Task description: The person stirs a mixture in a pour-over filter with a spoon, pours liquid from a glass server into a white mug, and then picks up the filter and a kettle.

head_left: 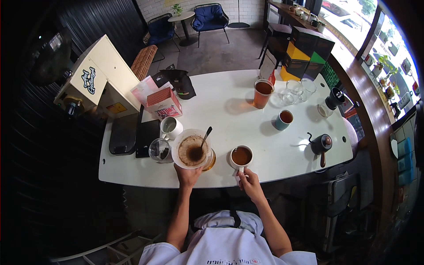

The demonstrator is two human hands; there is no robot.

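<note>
My left hand is closed around the near side of a coffee dripper lined with a filter. Wet brown coffee grounds cling inside it, and a dark-handled spoon leans in the bowl. Partly hidden under its right side is a glass server with amber liquid. To the right, a white mug of brown drink stands on the table, its handle pinched by my right hand. Left of the dripper are a glass with dark bits inside and a white cup.
On the white table stand a tall cup of amber drink, a teal cup, clear glasses, a hand grinder and a dark kettle. A cream machine and pink box stand left; stacked boxes stand far right.
</note>
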